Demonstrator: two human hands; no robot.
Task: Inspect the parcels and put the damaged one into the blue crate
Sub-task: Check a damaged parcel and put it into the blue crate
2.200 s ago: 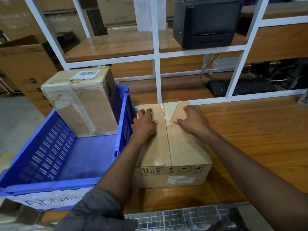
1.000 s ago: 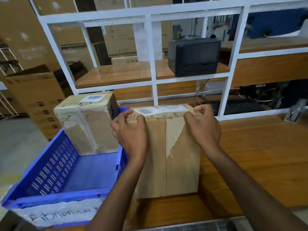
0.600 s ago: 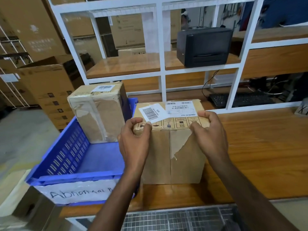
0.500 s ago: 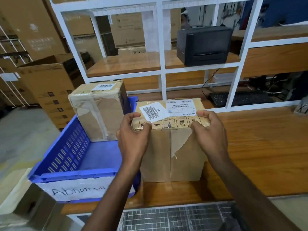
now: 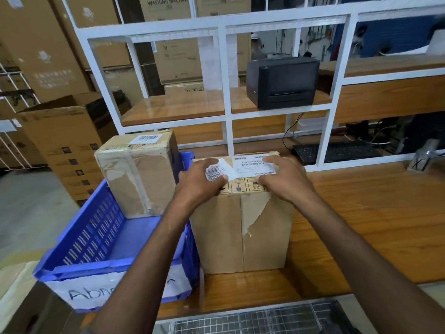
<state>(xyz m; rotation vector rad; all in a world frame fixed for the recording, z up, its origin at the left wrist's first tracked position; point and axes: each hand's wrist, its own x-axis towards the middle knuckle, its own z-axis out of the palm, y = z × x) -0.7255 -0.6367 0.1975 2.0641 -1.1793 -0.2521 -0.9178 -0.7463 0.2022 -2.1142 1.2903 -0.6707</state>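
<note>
A brown cardboard parcel stands on end on the wooden table, right beside the blue crate. Its front tape is torn and peeling. My left hand grips the parcel's upper left edge, fingers curled by a loose barcode sticker. At the upper right edge, my right hand grips the parcel over the white shipping label. A second parcel, with crumpled tape, stands inside the crate at its far end.
A white frame rises behind the table, with a black printer on its shelf and a keyboard below. Big cartons stand on the floor to the left. A paper sign covers the crate's front.
The parcel went from lying flat to standing on end with its label up. Both hands slid onto its top face, and the left fingers now sit at the loose barcode sticker.
</note>
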